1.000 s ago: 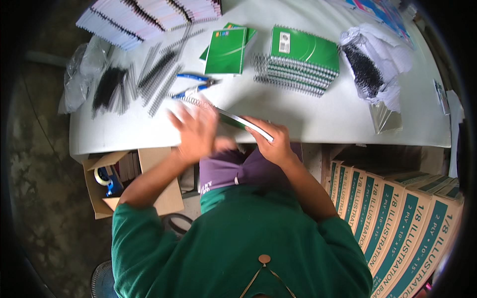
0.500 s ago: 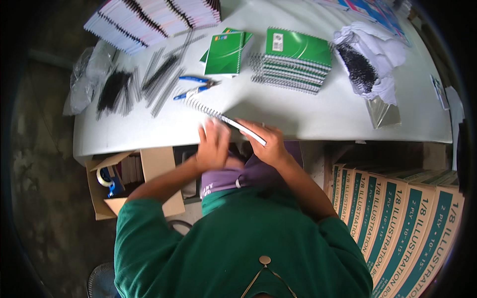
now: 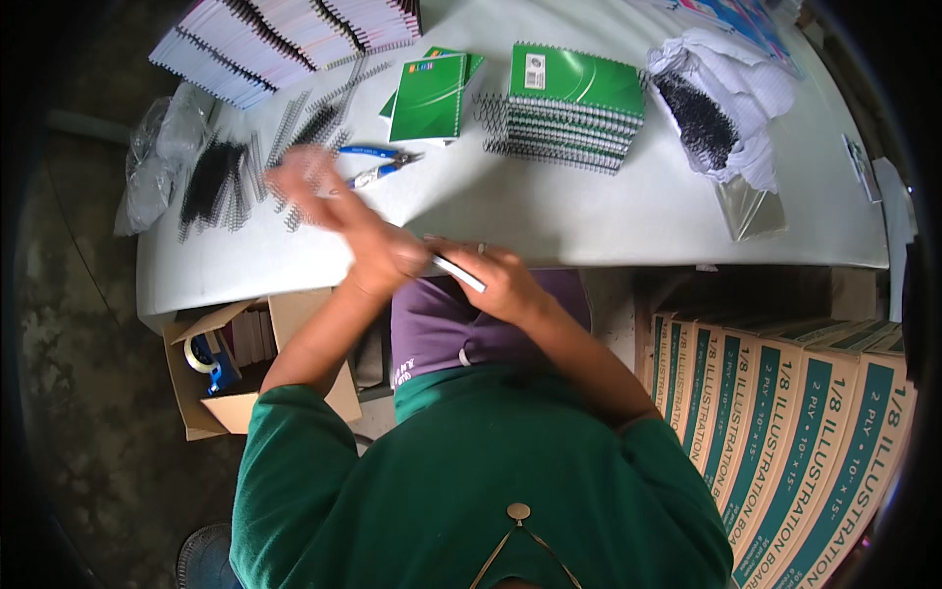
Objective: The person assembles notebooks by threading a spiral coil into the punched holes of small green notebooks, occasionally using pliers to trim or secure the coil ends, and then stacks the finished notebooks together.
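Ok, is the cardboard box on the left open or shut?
Open: the cardboard box has its flaps spread, showing a tape roll inside.

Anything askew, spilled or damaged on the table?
Mildly askew: two green notebooks overlap at different angles, and loose coils lie in uneven bunches, mostly left of the pliers. No spill or damage visible.

- Left forearm reaches forward and slants inward.
- Left hand points forward and leftward, blurred; exact finger spread cannot be told.
- Right forearm slants forward and inward.
- Right hand is curled in a grip, just beside the left hand's base.
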The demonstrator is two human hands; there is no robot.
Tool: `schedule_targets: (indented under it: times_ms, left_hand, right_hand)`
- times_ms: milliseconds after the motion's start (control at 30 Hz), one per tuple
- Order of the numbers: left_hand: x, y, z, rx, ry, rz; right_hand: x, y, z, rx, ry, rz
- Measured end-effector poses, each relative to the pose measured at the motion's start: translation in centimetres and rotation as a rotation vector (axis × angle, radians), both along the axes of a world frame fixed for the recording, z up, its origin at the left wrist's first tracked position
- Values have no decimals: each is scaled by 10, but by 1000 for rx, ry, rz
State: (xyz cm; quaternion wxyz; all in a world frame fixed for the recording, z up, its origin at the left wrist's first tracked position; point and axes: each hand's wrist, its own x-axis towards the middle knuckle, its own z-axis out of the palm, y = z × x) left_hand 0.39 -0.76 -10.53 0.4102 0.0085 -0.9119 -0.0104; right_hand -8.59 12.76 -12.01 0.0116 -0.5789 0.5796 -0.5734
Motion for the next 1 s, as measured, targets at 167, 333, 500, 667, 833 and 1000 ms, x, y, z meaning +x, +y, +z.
schedule_targets:
  times_ms: [167, 333, 500, 667, 833, 1000]
  left_hand:
    - [26, 18, -34, -193, -100, -300]
    - [-16, -16, -41, 191, 75, -35]
    - [16, 25, -36, -110, -184, -221]
    - [-12, 28, -1, 86, -322, -144]
    - [-13, 19, 40, 58, -295, -155]
    - [-22, 10, 72, 226, -491, -208]
  right_hand:
    - [-6, 7, -7, 85, -114, -47]
    - [-3, -6, -7, 90, -73, -12]
    - [-16, -1, -6, 131, -293, 157]
    - [-20, -6, -15, 195, -297, 81]
    - [-17, -11, -14, 141, -362, 22]
    - [-19, -13, 2, 120, -428, 33]
